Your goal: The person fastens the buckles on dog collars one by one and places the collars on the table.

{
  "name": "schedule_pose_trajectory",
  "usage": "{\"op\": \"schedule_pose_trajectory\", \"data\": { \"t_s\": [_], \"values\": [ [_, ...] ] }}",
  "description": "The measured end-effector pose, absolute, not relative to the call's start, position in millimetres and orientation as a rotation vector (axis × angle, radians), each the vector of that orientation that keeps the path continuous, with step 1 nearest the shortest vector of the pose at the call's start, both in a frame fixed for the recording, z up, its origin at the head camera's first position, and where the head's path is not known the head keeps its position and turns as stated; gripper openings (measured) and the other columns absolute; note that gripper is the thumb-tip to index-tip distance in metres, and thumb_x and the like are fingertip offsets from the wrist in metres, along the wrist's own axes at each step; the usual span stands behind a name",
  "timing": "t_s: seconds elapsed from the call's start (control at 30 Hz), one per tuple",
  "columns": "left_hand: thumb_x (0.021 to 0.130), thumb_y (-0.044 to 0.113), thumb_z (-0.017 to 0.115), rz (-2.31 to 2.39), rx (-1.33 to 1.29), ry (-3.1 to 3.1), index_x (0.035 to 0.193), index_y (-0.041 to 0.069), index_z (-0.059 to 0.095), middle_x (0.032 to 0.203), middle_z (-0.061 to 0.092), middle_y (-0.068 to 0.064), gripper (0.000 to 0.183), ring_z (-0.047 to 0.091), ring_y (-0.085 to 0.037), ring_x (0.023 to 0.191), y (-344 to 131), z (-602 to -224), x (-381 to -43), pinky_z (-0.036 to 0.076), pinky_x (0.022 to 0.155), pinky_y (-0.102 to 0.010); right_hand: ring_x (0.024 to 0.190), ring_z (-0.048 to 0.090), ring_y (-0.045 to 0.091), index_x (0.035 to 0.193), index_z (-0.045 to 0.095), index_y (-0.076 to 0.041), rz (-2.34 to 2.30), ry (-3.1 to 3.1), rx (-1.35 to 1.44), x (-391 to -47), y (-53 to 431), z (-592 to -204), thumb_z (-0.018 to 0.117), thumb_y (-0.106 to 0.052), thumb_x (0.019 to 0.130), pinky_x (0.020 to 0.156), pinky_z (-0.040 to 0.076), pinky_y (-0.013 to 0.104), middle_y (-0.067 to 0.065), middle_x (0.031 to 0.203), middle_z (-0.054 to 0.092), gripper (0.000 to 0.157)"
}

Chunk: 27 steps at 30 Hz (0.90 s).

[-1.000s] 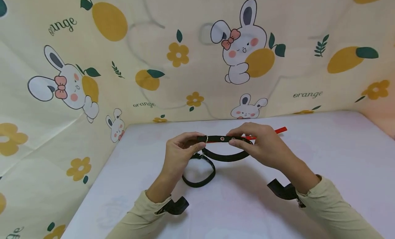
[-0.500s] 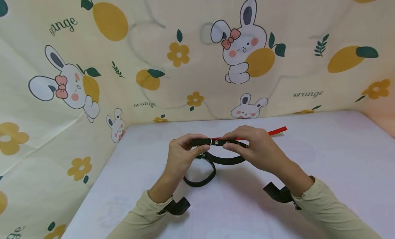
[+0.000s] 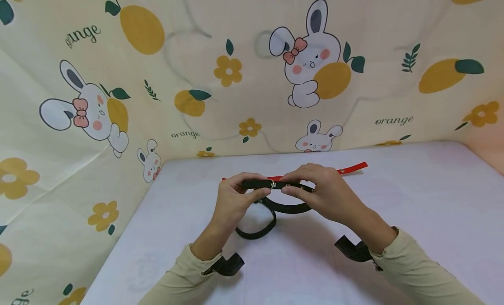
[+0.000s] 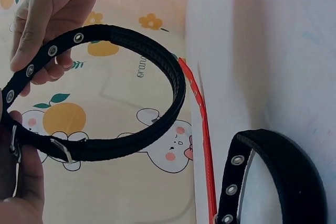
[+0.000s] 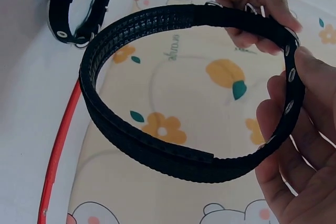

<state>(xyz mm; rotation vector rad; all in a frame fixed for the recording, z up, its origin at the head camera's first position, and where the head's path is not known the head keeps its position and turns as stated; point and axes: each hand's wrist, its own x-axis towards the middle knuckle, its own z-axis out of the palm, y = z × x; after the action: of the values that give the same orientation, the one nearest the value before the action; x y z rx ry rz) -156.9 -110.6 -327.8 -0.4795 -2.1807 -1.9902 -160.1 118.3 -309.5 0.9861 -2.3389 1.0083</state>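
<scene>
A black collar (image 3: pixel 289 208) is held up as a loop above the table by both hands. My left hand (image 3: pixel 235 201) pinches its buckle end, beside a metal ring. My right hand (image 3: pixel 330 192) pinches the strap part with metal eyelets. In the left wrist view, the collar (image 4: pixel 123 149) shows its eyelets, a metal D-ring and part of the buckle near my left fingertips. A padded lining runs inside the collar (image 5: pixel 149 156) in the right wrist view. Part of the buckle is hidden by fingers.
A second black collar (image 3: pixel 257 236) rests on the white table (image 3: pixel 299 270), looped, behind my left hand. Farther back lies a red collar (image 3: pixel 354 167), partly hidden by my hands. A printed cloth (image 3: pixel 244 29) hangs behind the table.
Both hands have come slightly lower with the collar. My right hand has moved left, closer to my left hand. The metal ring now sits farther right, and less strap shows between the hands.
</scene>
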Motion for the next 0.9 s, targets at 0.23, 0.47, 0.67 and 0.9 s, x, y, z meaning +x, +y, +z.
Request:
{"op": "schedule_pose_trajectory", "data": {
  "t_s": [0.23,0.47,0.67,0.9],
  "values": [
    [0.081,0.001,0.079,-2.071,-0.507,-2.183,0.111,-0.001,0.071,0.102,0.073,-0.004,0.032,0.067,-0.012,0.099,-113.6,-326.7,-155.9,0.052,0.095,-0.023,0.086,0.064,0.002,0.103,0.077,-0.023,1.003,-2.342,0.952,-161.3,118.2,-310.4,0.081,-0.021,0.083,0.071,0.052,0.025,-0.014,0.092,0.072,0.020],
    [0.083,-0.005,0.075,-2.166,-0.479,-2.119,0.116,-0.005,0.067,0.101,0.073,0.003,0.035,0.068,-0.012,0.097,-113.0,-325.5,-157.5,0.055,0.090,-0.024,0.086,0.063,0.001,0.104,0.076,-0.024,1.008,-2.325,0.935,-163.6,118.6,-308.8,0.081,-0.023,0.084,0.070,0.050,0.024,-0.015,0.093,0.072,0.021],
    [0.084,0.001,0.077,-2.234,-0.491,-2.034,0.114,-0.012,0.065,0.090,0.074,0.010,0.035,0.068,-0.010,0.087,-111.2,-326.5,-156.7,0.057,0.081,-0.026,0.083,0.059,0.001,0.103,0.076,-0.025,1.027,-2.338,0.907,-161.0,116.8,-309.3,0.080,-0.023,0.084,0.063,0.046,0.021,-0.016,0.089,0.070,0.019],
    [0.083,0.006,0.079,-2.224,-0.495,-2.041,0.112,-0.011,0.066,0.091,0.075,0.010,0.036,0.069,-0.012,0.092,-109.3,-326.9,-155.8,0.055,0.085,-0.029,0.084,0.060,0.002,0.104,0.076,-0.025,1.033,-2.323,0.902,-159.7,114.1,-311.1,0.080,-0.025,0.085,0.063,0.047,0.022,-0.015,0.092,0.072,0.019]
  ]
}}
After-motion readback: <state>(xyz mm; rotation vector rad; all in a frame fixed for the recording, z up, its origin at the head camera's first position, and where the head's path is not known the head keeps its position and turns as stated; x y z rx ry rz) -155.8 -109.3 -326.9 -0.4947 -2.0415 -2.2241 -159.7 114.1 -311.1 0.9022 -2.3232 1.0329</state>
